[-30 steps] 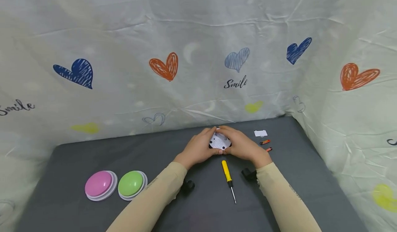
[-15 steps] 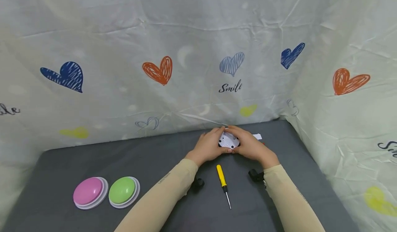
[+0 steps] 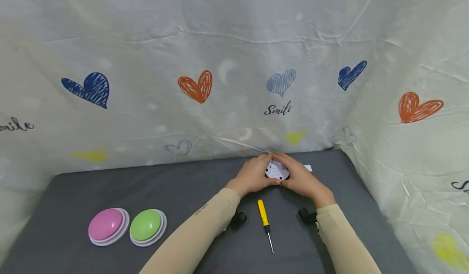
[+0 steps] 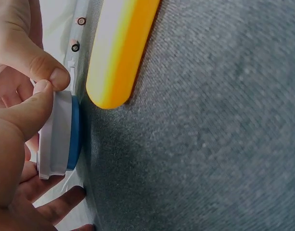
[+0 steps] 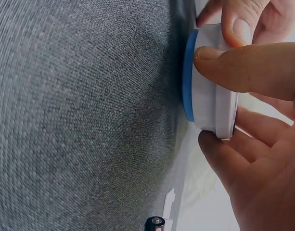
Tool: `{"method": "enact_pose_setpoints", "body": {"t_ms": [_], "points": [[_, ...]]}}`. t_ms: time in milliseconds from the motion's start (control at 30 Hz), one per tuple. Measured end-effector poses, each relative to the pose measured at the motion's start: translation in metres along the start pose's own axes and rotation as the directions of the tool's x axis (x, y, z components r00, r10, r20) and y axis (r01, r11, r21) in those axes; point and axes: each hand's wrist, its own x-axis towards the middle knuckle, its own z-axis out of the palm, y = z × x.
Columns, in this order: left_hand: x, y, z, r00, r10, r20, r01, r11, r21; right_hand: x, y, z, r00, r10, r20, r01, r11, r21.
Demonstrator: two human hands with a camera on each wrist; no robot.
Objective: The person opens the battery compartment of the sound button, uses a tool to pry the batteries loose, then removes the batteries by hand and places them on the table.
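Note:
Both hands grip a round white push button (image 3: 277,170) with a blue dome, upside down near the table's far edge. Its white underside, with small holes and dark feet, faces up. In the left wrist view the blue dome (image 4: 75,134) faces the tabletop. My left hand (image 3: 254,174) holds the left side, thumb on the near rim. My right hand (image 3: 305,181) curls round the right side; in the right wrist view its thumb presses the white side wall (image 5: 205,103). The two thumbs meet at the near rim. Fingers hide parts of the underside.
A yellow-handled screwdriver (image 3: 263,213) lies between the forearms. A pink button (image 3: 106,225) and a green button (image 3: 145,226) rest at the left. Past my right hand lies a small white cover (image 3: 308,168). Two batteries (image 4: 75,46) show beyond the hands. A patterned curtain (image 3: 234,62) borders the table.
Both hands have moved slightly right with the button, still gripping it from both sides. My right hand now covers the batteries in the head view. The head camera has shifted a little.

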Motion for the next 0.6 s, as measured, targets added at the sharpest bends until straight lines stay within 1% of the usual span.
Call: {"method": "enact_pose_setpoints", "body": {"t_ms": [133, 367, 500, 600], "points": [[-0.002, 0.001, 0.001, 1.0, 0.011, -0.004, -0.011, 1.0, -0.022, -0.002, -0.001, 0.0, 1.0, -0.009, -0.003, 0.009, 1.0, 0.004], [-0.005, 0.001, -0.002, 1.0, 0.019, -0.022, -0.02, 0.997, -0.07, -0.002, -0.002, -0.001, 1.0, -0.017, 0.001, 0.017, 1.0, -0.001], [-0.014, -0.003, -0.007, 0.999, 0.024, -0.047, -0.028, 0.996, -0.085, -0.003, -0.004, -0.001, 1.0, -0.015, 0.013, 0.015, 1.0, -0.008], [-0.026, -0.008, -0.015, 0.997, 0.02, -0.069, -0.025, 0.996, -0.081, -0.004, -0.007, -0.002, 1.0, 0.001, 0.015, -0.001, 1.0, -0.016]]}}
